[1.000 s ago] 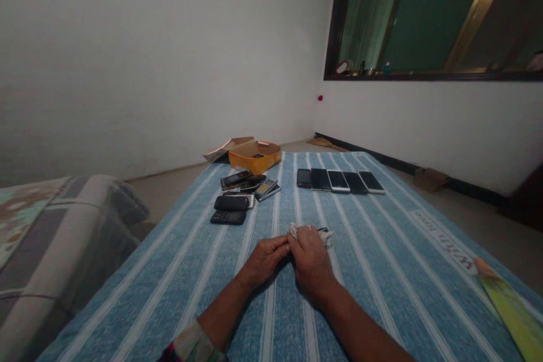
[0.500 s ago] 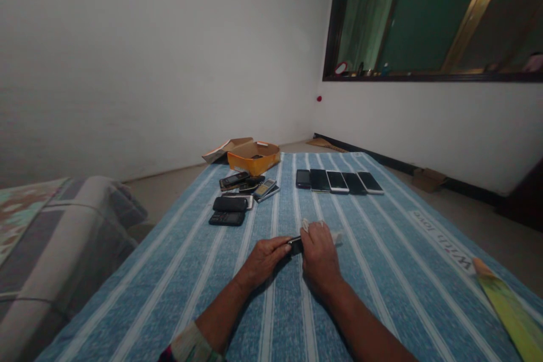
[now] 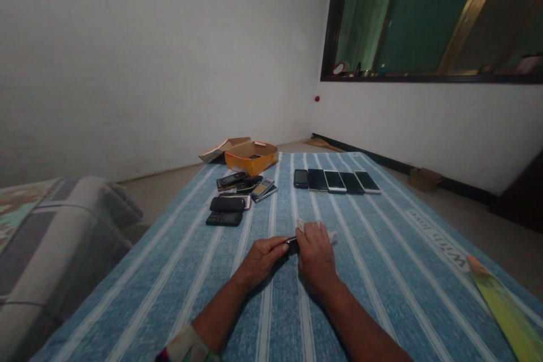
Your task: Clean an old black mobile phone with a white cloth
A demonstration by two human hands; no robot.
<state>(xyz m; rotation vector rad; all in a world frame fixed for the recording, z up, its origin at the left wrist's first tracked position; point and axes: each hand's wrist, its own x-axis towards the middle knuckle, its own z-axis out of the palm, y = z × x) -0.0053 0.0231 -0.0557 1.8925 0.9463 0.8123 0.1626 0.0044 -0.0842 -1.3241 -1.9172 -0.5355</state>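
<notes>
My left hand (image 3: 263,260) pinches the left end of a small dark mobile phone (image 3: 292,246) over the striped cloth. Wrapped over the phone's other end is my right hand (image 3: 316,254), closed on a pale wipe (image 3: 333,236) that shows past its fingers. Most of the phone is hidden by the hands. Ahead and to the left lies a loose pile of old phones, with a black keypad phone (image 3: 224,219) nearest. Several phones form a row at the right, among them a white-edged one (image 3: 335,181).
Behind the pile stands an open orange box (image 3: 250,161) with something dark inside. Blue striped cloth (image 3: 203,305) covers the table. A yellow-green strip (image 3: 504,305) lies at the right edge. To the left is a surface draped in grey cloth (image 3: 80,237).
My right hand has shifted slightly left along the phone, covering more of it. My left hand keeps its hold. The whole view has moved a little.
</notes>
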